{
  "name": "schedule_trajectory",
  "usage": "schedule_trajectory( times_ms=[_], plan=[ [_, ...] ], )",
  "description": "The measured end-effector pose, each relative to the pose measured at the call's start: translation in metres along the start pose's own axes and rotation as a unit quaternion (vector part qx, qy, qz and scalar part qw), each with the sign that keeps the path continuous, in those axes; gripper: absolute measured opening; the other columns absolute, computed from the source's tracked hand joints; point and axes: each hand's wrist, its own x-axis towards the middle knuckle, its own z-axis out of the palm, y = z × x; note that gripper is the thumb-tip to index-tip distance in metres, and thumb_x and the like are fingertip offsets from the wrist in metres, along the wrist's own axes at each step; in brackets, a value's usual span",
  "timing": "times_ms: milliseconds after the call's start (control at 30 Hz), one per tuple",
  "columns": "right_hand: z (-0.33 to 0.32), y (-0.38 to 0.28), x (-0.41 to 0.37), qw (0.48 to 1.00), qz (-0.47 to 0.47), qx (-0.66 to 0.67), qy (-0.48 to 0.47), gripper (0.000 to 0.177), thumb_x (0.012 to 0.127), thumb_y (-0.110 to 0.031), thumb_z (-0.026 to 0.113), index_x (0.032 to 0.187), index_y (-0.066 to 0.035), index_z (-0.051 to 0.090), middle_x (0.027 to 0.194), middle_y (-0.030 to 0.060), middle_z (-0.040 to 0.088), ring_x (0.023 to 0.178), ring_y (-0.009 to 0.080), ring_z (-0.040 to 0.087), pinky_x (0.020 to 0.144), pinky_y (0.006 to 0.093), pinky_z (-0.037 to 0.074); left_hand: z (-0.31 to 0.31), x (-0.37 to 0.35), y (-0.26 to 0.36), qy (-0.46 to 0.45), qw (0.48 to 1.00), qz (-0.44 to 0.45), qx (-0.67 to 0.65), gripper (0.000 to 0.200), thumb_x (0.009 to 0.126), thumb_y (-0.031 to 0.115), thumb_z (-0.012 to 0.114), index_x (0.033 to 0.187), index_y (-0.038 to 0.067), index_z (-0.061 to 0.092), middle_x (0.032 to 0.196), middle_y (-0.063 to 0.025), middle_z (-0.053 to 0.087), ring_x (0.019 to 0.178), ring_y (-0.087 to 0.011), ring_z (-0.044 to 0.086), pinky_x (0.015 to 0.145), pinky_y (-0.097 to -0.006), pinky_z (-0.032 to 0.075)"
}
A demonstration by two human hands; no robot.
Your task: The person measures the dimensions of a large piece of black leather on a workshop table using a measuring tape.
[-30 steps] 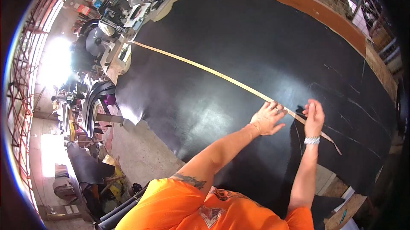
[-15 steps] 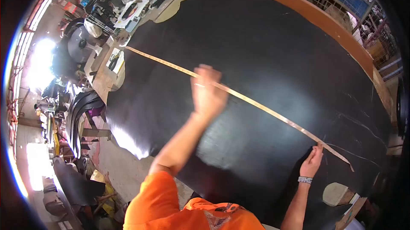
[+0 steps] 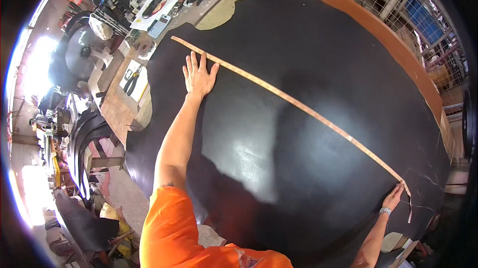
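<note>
Long ruler [image 3: 298,106] lies diagonally across the black leather sheet [image 3: 308,59] covering the counter [image 3: 398,49]. Left hand [image 3: 199,76] is flat on the leather, fingers spread wide, right beside the ruler's far end. Right hand [image 3: 393,198] has straight fingers touching the near end.

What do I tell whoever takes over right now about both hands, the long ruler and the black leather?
Left hand: open, flat on the black leather, fingers against the long ruler near its far end.
Right hand: fingers stretched out, tips on the ruler's near end.
The ruler lies diagonally across the leather.
Done: ruler laid down and pinned near both ends.
Left: no line or cut shows along the ruler yet.
</note>
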Motion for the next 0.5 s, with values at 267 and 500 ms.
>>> schedule_trajectory(
  times_ms=[267,500],
  plan=[
    [0.029,0.022,0.082,0.997,0.024,0.007,0.071,0.045,0.106,-0.037,0.035,0.136,-0.008,0.052,0.127,0.0165,0.063,0.118,0.0325,0.061,0.094,0.0404,0.048,0.017,0.077,-0.001,-0.033,0.999,0.006,-0.009,0.076,0.096,0.061,0.038,0.153,0.011,0.029,0.161,-0.0108,0.021,0.15,-0.0332,0.013,0.12,-0.0515,0.011],
    [0.034,0.047,0.107,0.998,0.019,-0.012,0.05,0.047,0.107,-0.035,0.033,0.137,-0.004,0.05,0.129,0.0167,0.062,0.121,0.0315,0.059,0.099,0.0395,0.045,0.028,0.1,0.006,-0.029,0.999,0.002,0.015,0.079,0.096,0.062,0.038,0.154,0.01,0.026,0.161,-0.0104,0.022,0.15,-0.0318,0.014,0.12,-0.0515,0.011]
  ],
)
